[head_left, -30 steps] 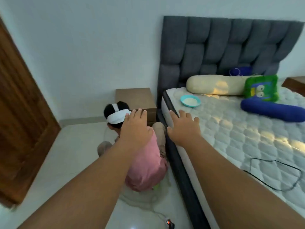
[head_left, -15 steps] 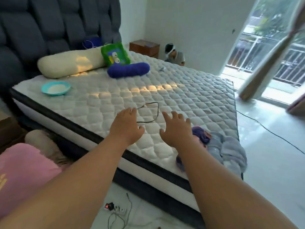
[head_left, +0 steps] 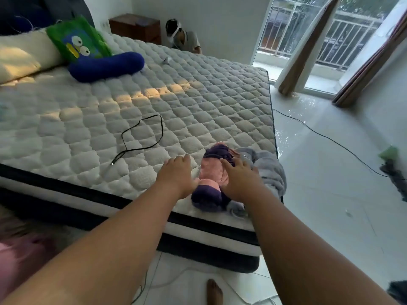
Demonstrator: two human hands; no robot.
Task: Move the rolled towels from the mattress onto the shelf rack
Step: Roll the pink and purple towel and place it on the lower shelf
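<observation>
Rolled towels lie bunched at the near right corner of the white quilted mattress [head_left: 154,102]: a pink and purple towel [head_left: 212,172] and a grey towel [head_left: 268,168] beside it. My left hand [head_left: 176,175] hovers palm down just left of the pink and purple towel, fingers apart. Over the same towel and the grey one spreads my right hand [head_left: 240,179], palm down and holding nothing. No shelf rack is in view.
A black cable [head_left: 141,137] loops on the mattress. A green plush cushion [head_left: 77,44], a blue bolster [head_left: 105,67] and a cream pillow [head_left: 19,56] lie near the headboard. A person [head_left: 182,39] crouches beyond the bed by a wooden nightstand [head_left: 135,27]. Cables cross the tiled floor [head_left: 330,172].
My view swung right from the bedside floor to the mattress's foot corner. Both hands moved right and forward, now over the towels.
</observation>
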